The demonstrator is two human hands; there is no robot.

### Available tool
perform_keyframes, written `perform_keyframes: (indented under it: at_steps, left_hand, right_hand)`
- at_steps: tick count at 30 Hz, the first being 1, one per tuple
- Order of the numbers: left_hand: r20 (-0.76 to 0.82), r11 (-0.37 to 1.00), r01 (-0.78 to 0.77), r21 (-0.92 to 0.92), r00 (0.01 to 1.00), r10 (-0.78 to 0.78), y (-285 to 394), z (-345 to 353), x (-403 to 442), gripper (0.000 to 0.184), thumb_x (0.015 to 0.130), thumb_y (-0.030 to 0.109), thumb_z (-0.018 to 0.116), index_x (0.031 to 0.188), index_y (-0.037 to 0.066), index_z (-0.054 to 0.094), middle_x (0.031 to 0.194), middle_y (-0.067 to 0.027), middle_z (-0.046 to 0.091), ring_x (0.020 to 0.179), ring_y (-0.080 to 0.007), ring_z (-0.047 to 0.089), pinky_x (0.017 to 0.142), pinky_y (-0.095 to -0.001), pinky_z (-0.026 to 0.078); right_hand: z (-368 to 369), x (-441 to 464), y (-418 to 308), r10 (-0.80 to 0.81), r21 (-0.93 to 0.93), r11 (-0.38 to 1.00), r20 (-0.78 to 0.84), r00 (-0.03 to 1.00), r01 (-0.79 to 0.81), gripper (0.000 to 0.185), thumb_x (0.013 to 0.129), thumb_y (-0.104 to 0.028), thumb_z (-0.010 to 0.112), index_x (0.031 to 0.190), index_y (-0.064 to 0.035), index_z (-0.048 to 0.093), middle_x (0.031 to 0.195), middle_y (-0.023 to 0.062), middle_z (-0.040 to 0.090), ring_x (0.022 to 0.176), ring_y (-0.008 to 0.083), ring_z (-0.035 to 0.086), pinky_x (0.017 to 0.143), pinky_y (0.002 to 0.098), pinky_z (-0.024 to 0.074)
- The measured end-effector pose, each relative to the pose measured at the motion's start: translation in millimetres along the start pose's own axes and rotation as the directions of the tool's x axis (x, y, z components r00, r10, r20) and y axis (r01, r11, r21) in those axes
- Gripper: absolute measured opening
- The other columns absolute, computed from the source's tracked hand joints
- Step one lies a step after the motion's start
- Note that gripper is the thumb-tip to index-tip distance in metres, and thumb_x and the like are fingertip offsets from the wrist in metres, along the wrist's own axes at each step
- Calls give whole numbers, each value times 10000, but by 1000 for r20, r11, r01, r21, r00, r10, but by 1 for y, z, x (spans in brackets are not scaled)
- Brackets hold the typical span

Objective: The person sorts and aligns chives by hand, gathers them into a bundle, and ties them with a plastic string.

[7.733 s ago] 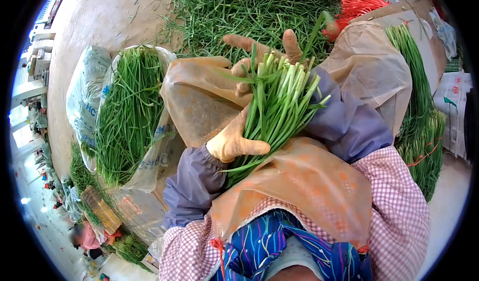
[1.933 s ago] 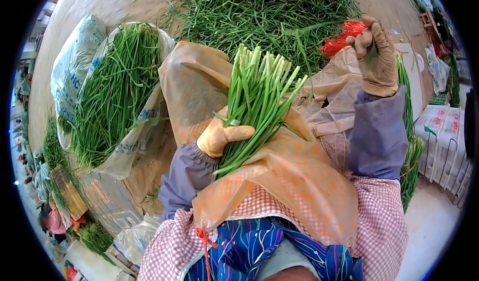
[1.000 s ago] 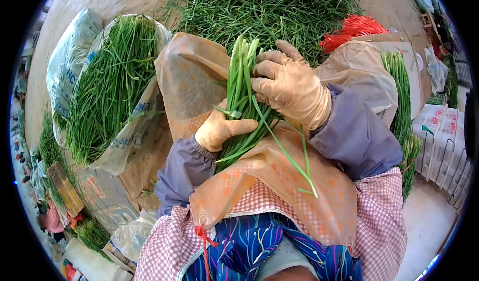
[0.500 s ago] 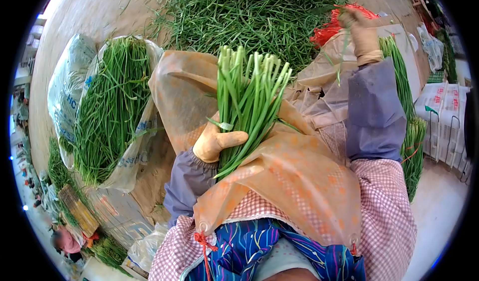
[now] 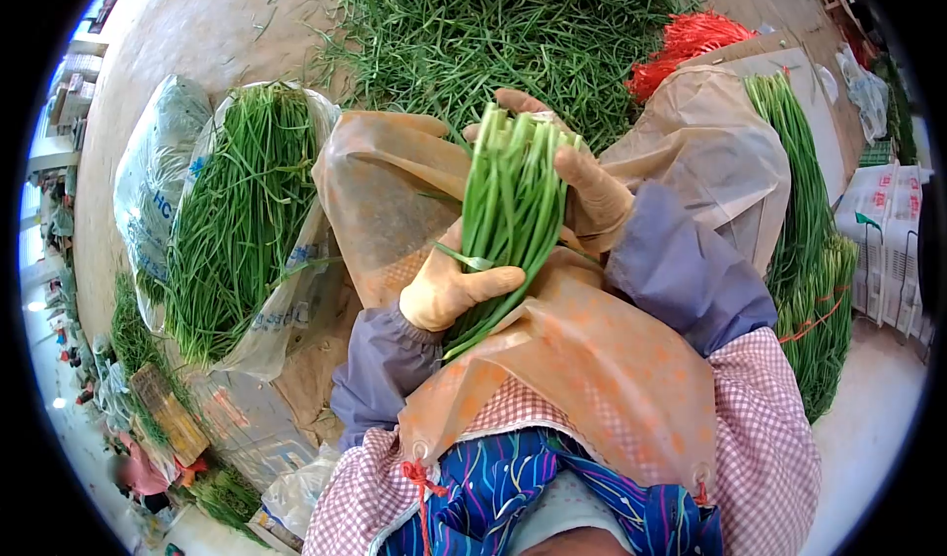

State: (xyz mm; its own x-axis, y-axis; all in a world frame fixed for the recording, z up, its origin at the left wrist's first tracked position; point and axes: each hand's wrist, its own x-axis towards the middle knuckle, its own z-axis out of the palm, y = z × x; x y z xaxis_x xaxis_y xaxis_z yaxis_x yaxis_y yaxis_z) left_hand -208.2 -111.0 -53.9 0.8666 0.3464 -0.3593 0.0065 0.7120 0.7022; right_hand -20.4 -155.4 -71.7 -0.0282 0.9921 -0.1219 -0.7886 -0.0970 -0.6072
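Observation:
My left hand (image 5: pixel 439 288), in a pale glove, is closed round the lower part of a bunch of garlic chives (image 5: pixel 510 196), its thumb across the front. The bunch stands tilted over my lap with the pale cut ends up. My right hand (image 5: pixel 599 193), also gloved, cups the upper end from the right. Its thumb is at the right side of the stems and the other fingers reach behind, partly hidden. Under both hands a translucent plastic apron (image 5: pixel 602 329) covers my lap.
A heap of loose greens (image 5: pixel 503 33) lies ahead on the floor. Bagged chives (image 5: pixel 242 221) are at the left, and tied chive bundles (image 5: pixel 814 319) at the right. Red ties (image 5: pixel 691 48) lie beyond my right knee. White crates (image 5: pixel 883 245) stand far right. A person (image 5: pixel 143 467) is at lower left.
My right hand has come down and inward from the red ties to the top of the bunch, cupping it. My left hand keeps its hold, and the stems look gathered closer together.

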Motion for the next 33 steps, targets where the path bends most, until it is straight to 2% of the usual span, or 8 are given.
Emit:
perform_keyframes:
  at_steps: [4,5,10,13,16,19,28,33]
  left_hand:
    - [-15,997,2,78,1000,0,3,-5,-2,783,748,145,806,1408,24,402,1314,-77,550,1200,-198,516,1034,-342,388]
    - [-29,995,-17,95,999,19,4,-4,-3,845,739,272,829,1411,8,391,1317,-91,543,1204,-204,514,1043,-345,383]
    - [14,963,-206,173,978,206,23,-15,5,777,808,314,778,1376,-47,389,1251,-112,567,1150,-195,543,1018,-349,413]
    - [-132,930,-93,354,980,149,20,-12,10,709,851,328,737,1353,-50,408,1188,-121,603,1093,-195,575,968,-328,449]
    - [-127,805,-123,581,963,238,16,-4,14,715,866,391,709,1338,-54,408,1143,-167,627,1070,-223,605,945,-336,467]
    - [-134,702,-110,704,949,284,21,4,11,730,868,441,686,1329,-53,411,1103,-222,641,1066,-291,630,918,-368,483]
    - [-151,667,-134,733,924,351,15,7,8,710,870,463,659,1326,-28,425,1098,-245,634,1065,-346,629,908,-403,485]
    - [-128,623,-96,777,944,305,17,9,6,642,904,336,644,1369,-21,382,1149,-215,618,1081,-297,613,931,-374,468]
  right_hand:
    - [9,11,10,-56,178,981,-114,992,76,702,771,-296,816,1315,-109,413,1240,96,550,1130,247,582,930,430,541]
    - [9,12,11,-78,186,978,-119,990,99,612,799,-257,792,1280,-93,450,1221,111,568,1086,261,610,890,426,566]
    - [7,13,10,-94,157,981,-127,987,114,568,828,-204,761,1286,-65,455,1195,119,591,1057,246,619,889,382,560]
    - [14,12,6,-55,115,991,-143,988,72,575,839,-195,750,1309,-64,446,1195,100,593,1050,210,611,910,359,540]
    - [5,10,8,-33,56,997,-197,980,45,593,840,-200,753,1327,-74,439,1170,68,594,1050,183,604,905,345,534]
    - [12,0,3,-91,-135,989,-235,968,61,795,806,-367,774,1419,-74,361,1329,81,510,1132,191,564,976,354,495]
    - [20,-2,9,-277,-398,908,-337,900,130,829,792,-436,777,1427,-81,380,1340,50,479,1156,161,506,1014,313,418]
    - [26,-1,7,-204,-261,956,-251,946,137,921,765,-453,791,1462,-87,314,1348,110,489,1243,220,472,1075,376,378]
